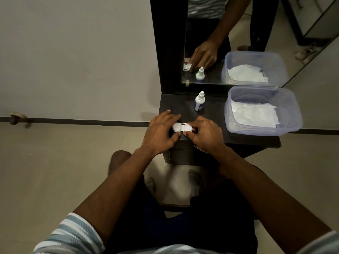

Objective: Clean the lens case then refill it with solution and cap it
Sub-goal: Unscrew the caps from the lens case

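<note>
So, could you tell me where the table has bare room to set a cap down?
Bare table lies between the solution bottle and the plastic tub, and left of the bottle. The front edge is crowded: both hands on the lens case.

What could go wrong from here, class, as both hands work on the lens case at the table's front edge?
1. The lens case sits close to the table front edge; a slip by the left hand or right hand might knock it off.
2. The solution bottle stands upright just behind the hands; reaching forward could tip it.
</note>
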